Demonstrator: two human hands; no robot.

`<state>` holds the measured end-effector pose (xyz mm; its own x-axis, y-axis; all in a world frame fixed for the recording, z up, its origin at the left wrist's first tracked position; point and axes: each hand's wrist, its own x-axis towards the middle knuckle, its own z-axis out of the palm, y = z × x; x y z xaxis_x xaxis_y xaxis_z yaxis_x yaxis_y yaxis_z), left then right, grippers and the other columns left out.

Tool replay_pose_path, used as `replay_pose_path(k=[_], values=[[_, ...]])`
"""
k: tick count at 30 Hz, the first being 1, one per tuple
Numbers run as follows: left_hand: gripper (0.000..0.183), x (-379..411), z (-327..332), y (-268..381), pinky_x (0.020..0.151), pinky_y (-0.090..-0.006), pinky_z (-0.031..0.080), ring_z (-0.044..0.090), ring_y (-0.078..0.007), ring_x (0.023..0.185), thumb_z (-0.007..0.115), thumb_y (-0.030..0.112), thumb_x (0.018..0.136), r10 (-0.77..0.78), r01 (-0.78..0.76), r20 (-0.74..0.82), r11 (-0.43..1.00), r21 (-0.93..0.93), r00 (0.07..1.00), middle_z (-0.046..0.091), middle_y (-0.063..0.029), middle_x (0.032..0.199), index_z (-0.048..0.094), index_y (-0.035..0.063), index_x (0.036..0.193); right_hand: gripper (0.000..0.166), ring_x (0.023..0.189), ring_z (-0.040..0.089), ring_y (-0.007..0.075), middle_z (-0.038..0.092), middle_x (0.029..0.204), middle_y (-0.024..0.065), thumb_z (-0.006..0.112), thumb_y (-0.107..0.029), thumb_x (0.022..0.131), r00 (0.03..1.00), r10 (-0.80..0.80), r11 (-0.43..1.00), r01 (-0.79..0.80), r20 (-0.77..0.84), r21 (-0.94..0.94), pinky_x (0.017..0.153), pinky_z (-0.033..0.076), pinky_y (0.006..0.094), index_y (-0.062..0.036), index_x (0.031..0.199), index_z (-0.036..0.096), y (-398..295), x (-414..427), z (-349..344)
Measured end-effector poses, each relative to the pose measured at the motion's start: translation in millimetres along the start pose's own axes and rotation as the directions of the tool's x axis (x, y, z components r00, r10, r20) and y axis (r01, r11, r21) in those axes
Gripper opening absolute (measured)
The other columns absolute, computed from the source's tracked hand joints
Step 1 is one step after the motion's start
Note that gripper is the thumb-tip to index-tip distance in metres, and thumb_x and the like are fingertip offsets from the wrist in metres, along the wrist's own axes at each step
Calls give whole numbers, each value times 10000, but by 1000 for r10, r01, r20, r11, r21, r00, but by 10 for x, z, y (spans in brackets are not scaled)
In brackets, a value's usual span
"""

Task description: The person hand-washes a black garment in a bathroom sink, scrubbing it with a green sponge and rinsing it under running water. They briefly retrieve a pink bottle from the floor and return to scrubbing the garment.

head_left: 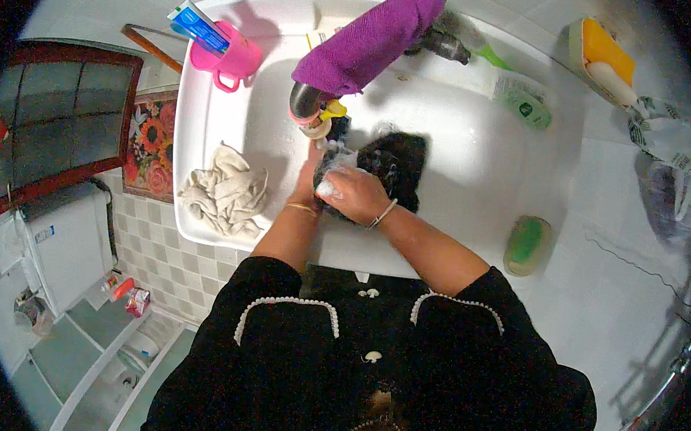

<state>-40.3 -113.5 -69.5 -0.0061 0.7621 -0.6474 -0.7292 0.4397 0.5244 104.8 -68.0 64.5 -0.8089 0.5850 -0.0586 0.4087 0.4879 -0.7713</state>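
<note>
Under the faucet (pixel 306 106), in a white sink (pixel 469 164), lies a wet black cloth (pixel 400 165) with suds on it. My right hand (pixel 354 193) is closed on a sudsy part of this cloth. Beside it, nearer the sink's left side, my left hand (pixel 311 180) grips the cloth's edge; its fingers are largely hidden behind the cloth and the faucet's outlet. A purple towel (pixel 370 40) is wrapped around the faucet's neck, and a yellow piece (pixel 333 111) sits at the outlet. White foam (pixel 342 162) covers the cloth between my hands.
A crumpled beige cloth (pixel 224 192) and a pink mug (pixel 227 57) holding a toothpaste tube (pixel 199 30) stand on the sink's left ledge. To the right are a green-labelled bottle (pixel 524 102), a green soap bar in a dish (pixel 527 245) and a wall soap holder (pixel 606 56).
</note>
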Motion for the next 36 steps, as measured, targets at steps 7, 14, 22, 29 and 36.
replay_pose_path(k=[7,14,22,29,36], values=[[256,-513,1220,-49,750,-316,471,567,-217,801,419,179,836,-54,41,-39,964,-263,998,578,-99,911,536,12,989,348,767,561,355,579,809,195,446,-382,809,771,590,807,-575,-239,134,689,445,427,-46,849,526,645,165,-253],[413,-538,1467,306,872,-379,380,484,-199,985,409,359,864,-297,258,-81,913,-315,952,511,-79,1085,455,32,1110,315,906,514,355,547,969,200,505,-284,781,764,525,847,-513,-375,142,795,402,393,-29,966,507,1242,146,-527],[651,-707,1072,13,849,-589,305,315,-301,1156,416,585,770,-389,300,-251,896,-327,887,373,-84,1246,365,121,1225,642,1142,324,373,392,1189,224,634,-313,685,707,552,827,-533,-442,179,956,267,426,-38,1198,363,1597,-451,-714],[484,-236,647,-108,904,-434,354,462,-277,1038,366,450,834,133,39,263,829,-559,956,478,-97,1162,426,109,1172,456,978,478,370,514,1046,201,594,-282,680,953,225,969,-196,-202,153,827,390,443,-81,1073,481,-132,-174,72],[298,-543,1302,12,817,-361,438,537,-226,926,360,260,871,-157,96,-136,921,-377,978,555,-90,1022,476,78,1076,382,909,526,350,538,979,200,587,-197,704,754,583,759,-373,-302,533,803,409,413,-52,1031,456,331,245,-419]])
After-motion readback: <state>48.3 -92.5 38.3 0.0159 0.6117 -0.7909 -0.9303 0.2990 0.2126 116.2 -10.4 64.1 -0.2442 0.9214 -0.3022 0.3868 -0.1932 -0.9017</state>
